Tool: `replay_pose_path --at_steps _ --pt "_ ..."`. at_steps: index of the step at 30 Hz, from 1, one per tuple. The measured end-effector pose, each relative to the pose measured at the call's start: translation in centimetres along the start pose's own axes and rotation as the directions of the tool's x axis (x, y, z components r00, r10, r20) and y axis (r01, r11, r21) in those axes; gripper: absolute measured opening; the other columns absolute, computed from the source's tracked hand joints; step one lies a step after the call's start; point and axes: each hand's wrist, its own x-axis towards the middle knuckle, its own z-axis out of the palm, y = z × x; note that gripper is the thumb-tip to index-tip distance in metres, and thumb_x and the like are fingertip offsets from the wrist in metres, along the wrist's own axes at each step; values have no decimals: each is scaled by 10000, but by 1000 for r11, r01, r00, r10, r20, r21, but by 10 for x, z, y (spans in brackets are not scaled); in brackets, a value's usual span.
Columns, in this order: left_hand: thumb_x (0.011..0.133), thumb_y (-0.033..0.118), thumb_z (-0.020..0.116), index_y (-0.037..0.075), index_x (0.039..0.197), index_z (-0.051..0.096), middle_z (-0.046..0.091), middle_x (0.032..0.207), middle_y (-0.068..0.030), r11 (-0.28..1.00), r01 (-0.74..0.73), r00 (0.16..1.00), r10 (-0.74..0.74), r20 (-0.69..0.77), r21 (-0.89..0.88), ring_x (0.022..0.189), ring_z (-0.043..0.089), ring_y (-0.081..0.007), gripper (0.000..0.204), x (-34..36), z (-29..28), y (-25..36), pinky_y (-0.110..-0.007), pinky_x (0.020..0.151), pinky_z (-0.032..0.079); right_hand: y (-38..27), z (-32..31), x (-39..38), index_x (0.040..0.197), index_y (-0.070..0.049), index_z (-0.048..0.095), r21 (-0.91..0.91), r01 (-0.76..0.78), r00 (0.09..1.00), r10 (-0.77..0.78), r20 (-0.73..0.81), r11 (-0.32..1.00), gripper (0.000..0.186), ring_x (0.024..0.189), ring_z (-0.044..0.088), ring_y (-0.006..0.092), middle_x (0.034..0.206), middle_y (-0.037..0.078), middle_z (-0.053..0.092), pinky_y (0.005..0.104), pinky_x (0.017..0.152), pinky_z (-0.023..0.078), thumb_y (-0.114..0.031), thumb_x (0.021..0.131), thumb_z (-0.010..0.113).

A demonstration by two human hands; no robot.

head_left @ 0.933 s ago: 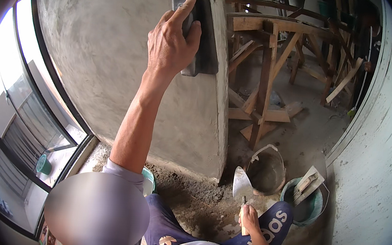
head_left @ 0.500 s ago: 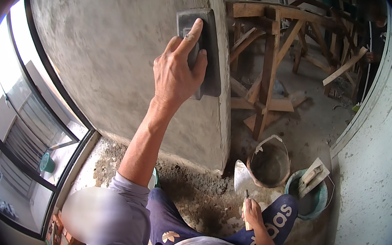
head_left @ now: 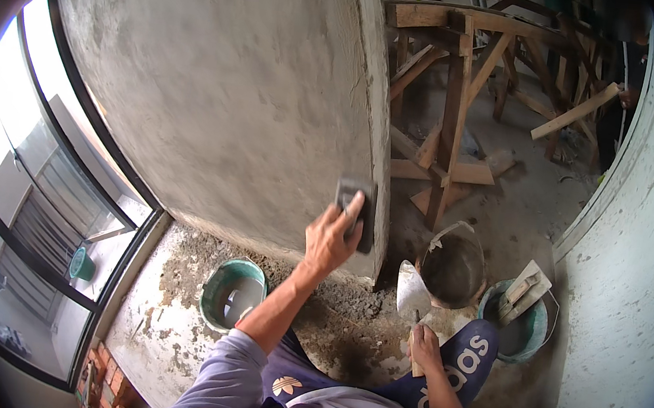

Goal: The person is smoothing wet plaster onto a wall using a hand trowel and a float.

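Both full: our left hand (head_left: 328, 242) holds dark float (head_left: 368, 226) beneath it, against plastered wall (head_left: 256, 117); our right hand (head_left: 426, 350), lower, grips trowel (head_left: 413, 291). Float looks stiff, probably light; best held from back.

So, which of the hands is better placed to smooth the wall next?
Probably the left hand: it holds the float at the wall, while the right hand holds a trowel lower, near the knee.

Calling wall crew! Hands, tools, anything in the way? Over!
Left hand: gripping plastering float against plastered wall. Right hand: holding masonry trowel. Green bucket partly behind left forearm; nothing seen blocking float.
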Motion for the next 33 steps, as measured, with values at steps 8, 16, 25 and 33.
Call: replay_pose_path --at_steps 8,16,25,33 --pt "886 129 663 -14 1440 524 709 1169 -239 987 -162 940 160 -301 19 757 687 -223 589 85 -64 17 -320 520 591 27 -13 15 1069 20 561 -167 162 987 -162 10 973 262 709 674 355 852 221 635 447 648 548 -225 976 578" --pt "845 147 739 81 1464 545 646 801 -107 989 -121 944 141 -298 83 699 642 -210 652 162 -91 33 -363 654 523 58 -3 16 1092 12 568 -325 369 919 -395 -14 871 343 605 618 283 806 177 616 391 552 504 -309 1015 473" --pt "893 222 702 185 1486 517 643 873 -113 998 67 991 -66 115 -6 622 663 -264 623 -70 47 -14 -389 541 592 53 -2 19 1088 30 562 -441 446 866 -500 -6 778 364 630 645 333 810 211 629 441 591 525 -308 1046 433" --pt "852 122 727 23 1452 541 727 906 -137 996 -85 950 93 -298 40 725 686 -199 635 76 -65 6 -329 589 559 66 -11 21 1129 27 575 -391 345 931 -363 29 853 302 781 642 379 962 235 608 444 682 534 -224 963 548"
